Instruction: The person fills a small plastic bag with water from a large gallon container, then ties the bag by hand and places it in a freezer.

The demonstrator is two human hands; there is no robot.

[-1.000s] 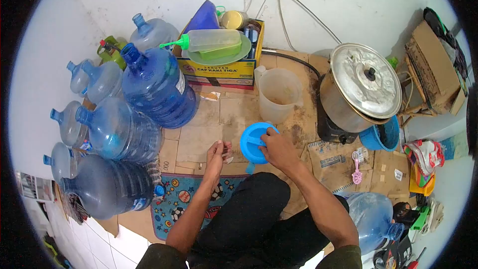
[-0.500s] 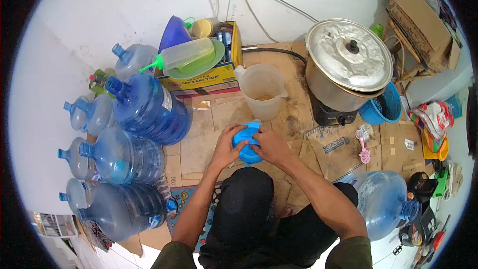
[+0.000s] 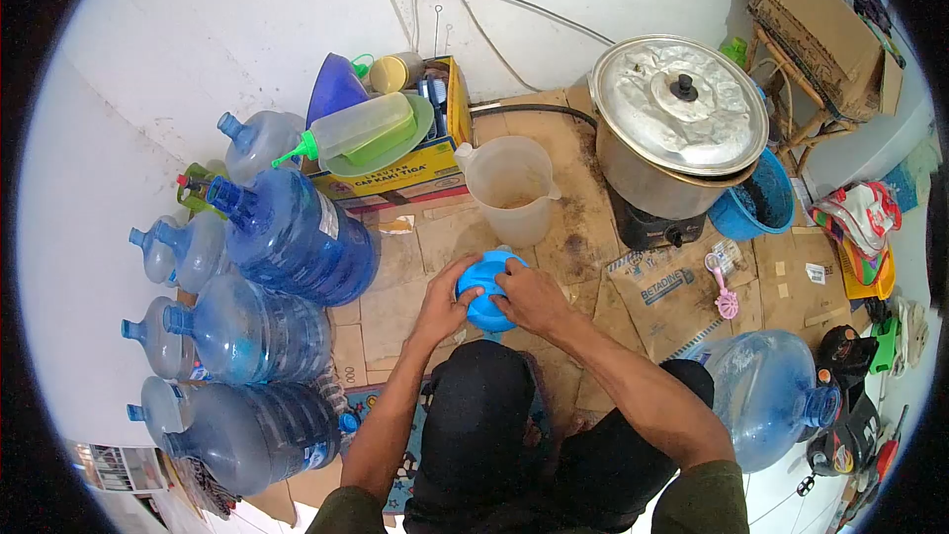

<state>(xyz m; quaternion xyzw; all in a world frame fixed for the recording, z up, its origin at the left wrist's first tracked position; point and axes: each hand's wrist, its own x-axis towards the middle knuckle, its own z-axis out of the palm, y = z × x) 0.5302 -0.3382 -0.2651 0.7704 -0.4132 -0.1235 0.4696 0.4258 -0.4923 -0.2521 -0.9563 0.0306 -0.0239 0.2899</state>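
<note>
A round blue plastic lid is held between both hands above the cardboard, just in front of my knees. My left hand grips its left side, with the thumb on top. My right hand has its fingers bent over the right side and upper face. Whatever lies under the blue lid is mostly hidden; a small translucent bit shows at its far edge. Just beyond stands an uncovered translucent plastic pitcher, its handle at the left and spout at the right.
Large blue water bottles stand at the left. A yellow box holds bowls and a squeeze bottle. A lidded metal pot sits on a stove, beside a blue bucket. Another bottle lies at the right.
The view has shifted slightly. Both hands keep hold of the blue lid; the right fingers have moved a little across its top.
</note>
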